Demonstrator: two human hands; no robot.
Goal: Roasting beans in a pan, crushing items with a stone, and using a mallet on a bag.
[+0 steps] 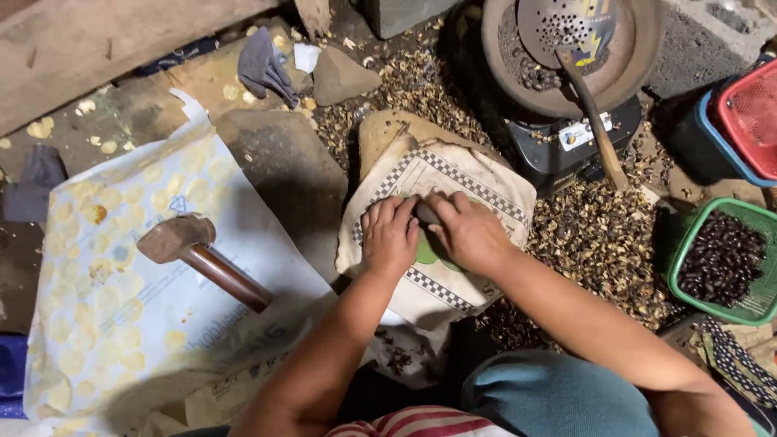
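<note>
Head view: both hands [429, 231] pinch a dark nut [426, 212].

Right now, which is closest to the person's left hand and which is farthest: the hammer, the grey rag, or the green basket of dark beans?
From the left hand, in the head view:
1. Hammer, lying to its left on the spotted sheet.
2. Grey rag, up and to the left, on the ground.
3. Green basket, far off to the right, past the right hand.
</note>
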